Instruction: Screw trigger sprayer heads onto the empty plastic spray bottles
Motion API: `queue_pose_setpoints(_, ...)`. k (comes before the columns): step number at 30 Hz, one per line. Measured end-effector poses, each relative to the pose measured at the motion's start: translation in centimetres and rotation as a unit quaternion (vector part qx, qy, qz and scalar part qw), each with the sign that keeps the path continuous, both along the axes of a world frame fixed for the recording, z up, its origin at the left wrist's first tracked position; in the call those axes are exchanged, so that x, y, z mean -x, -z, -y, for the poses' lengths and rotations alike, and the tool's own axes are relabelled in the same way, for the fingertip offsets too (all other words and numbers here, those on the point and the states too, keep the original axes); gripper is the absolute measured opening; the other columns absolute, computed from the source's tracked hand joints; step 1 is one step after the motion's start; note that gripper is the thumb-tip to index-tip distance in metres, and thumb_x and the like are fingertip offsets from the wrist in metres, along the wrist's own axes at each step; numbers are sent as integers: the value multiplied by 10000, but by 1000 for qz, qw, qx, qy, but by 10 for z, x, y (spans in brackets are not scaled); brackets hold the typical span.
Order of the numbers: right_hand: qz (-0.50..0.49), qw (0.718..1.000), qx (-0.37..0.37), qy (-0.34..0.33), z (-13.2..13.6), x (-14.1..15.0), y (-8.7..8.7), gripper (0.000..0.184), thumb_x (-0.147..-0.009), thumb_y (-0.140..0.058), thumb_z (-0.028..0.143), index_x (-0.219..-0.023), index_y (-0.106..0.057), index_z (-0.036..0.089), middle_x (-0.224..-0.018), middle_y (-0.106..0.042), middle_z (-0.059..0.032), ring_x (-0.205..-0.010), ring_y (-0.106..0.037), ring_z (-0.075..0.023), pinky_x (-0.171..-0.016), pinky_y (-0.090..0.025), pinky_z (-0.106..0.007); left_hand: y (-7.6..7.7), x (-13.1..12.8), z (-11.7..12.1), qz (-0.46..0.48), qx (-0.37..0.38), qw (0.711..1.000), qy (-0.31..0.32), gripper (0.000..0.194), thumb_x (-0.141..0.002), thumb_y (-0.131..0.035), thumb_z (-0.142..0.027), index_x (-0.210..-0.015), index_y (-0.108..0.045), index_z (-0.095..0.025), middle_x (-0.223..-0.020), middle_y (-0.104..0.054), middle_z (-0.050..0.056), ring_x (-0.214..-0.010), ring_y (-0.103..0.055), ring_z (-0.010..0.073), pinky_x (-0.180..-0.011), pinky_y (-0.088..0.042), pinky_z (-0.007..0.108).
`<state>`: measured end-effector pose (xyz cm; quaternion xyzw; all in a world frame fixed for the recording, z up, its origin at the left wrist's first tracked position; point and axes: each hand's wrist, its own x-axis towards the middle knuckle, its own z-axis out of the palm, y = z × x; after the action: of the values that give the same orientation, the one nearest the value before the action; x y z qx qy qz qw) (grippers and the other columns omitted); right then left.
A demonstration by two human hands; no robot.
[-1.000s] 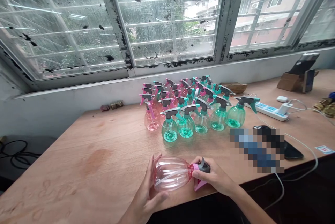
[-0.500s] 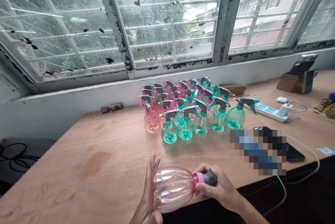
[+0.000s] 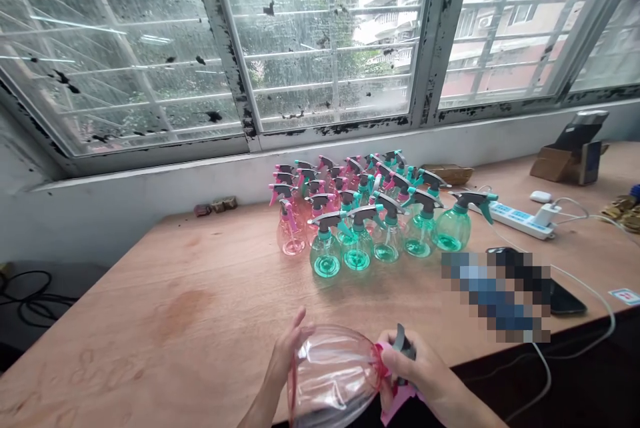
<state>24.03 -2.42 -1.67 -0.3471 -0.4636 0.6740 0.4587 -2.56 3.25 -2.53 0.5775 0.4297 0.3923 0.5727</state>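
A clear pink spray bottle lies sideways at the table's front edge, low in the head view. My right hand is closed round its neck and grey-and-pink spray head; the pink trigger hangs below the fingers. My left hand is at the bottle's base, fingers bent over the upper rim; its thumb is hidden behind the bottle. Beyond my hands several green spray bottles stand upright in a front row. Several pink spray bottles stand to their left and behind, mixed with more green ones.
A white power strip with a plugged-in charger lies right of the bottles. Nearer are a black phone, a blurred-out patch and a white cable over the edge. An open cardboard box stands back right. Small blocks lie by the wall.
The pink bottle has rolled about its length, so its trigger now shows underneath, and it has come lower and closer. My left hand went from flat against the base to bent fingers.
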Motion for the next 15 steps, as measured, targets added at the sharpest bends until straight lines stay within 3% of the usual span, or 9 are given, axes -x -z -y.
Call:
queue_pose_setpoints(2,88,990,-92,53,4,0,-1,380,-838,-746,531,-864,-668,160,-669,-775,-64,-590,-730,-223,-573,-552,-296,-2,0,6,19,-21,999,-24,658,-838,-583,-730,-1408,-570,-401,-1362,-671,126,-1353,-557,415,-1002,-524,623)
queue_pose_setpoints(5,223,925,-281,123,9,-1,-3,296,-780,-824,397,-947,-742,166,-754,-794,-74,-638,-709,-229,-632,-533,-304,-9,0,26,54,-56,996,-34,807,-742,-648,-784,-1429,-538,-374,-1533,-533,102,-1436,-447,436,-1076,-482,598)
queue_pose_setpoints(6,243,909,-312,131,10,0,-3,295,-759,-842,379,-945,-751,169,-756,-793,-73,-627,-697,-224,-628,-521,-302,-12,-2,33,58,-59,996,-32,802,-752,-640,-781,-1425,-540,-357,-1558,-506,97,-1435,-445,436,-1086,-483,581)
queue_pose_setpoints(8,230,925,-278,117,10,2,-4,283,-782,-824,406,-921,-745,172,-732,-782,-64,-615,-681,-214,-610,-502,-293,-20,-6,42,52,-55,997,-28,756,-788,-678,-700,-1431,-522,-334,-1559,-502,104,-1374,-515,426,-1060,-520,539)
queue_pose_setpoints(11,108,988,-106,40,7,7,-5,326,-864,-746,486,-872,-704,162,-705,-763,-58,-674,-698,-215,-679,-516,-304,-26,-8,48,33,-93,995,-29,808,-723,-826,-558,-1428,-498,-340,-1529,-509,105,-1329,-552,410,-1057,-532,493)
queue_pose_setpoints(13,19,999,-33,-6,6,12,-3,370,-864,-744,516,-826,-673,155,-687,-746,-54,-651,-698,-201,-698,-524,-316,-27,-5,47,23,-152,988,-29,817,-660,-881,-543,-1380,-543,-355,-1479,-536,93,-1370,-506,410,-1116,-482,503)
queue_pose_setpoints(15,-27,999,-3,-21,6,15,1,402,-836,-767,533,-778,-650,153,-640,-720,-38,-554,-661,-164,-636,-505,-291,-26,1,46,5,-206,978,-21,784,-644,-895,-538,-1338,-576,-362,-1414,-570,97,-1372,-500,410,-1139,-456,531)
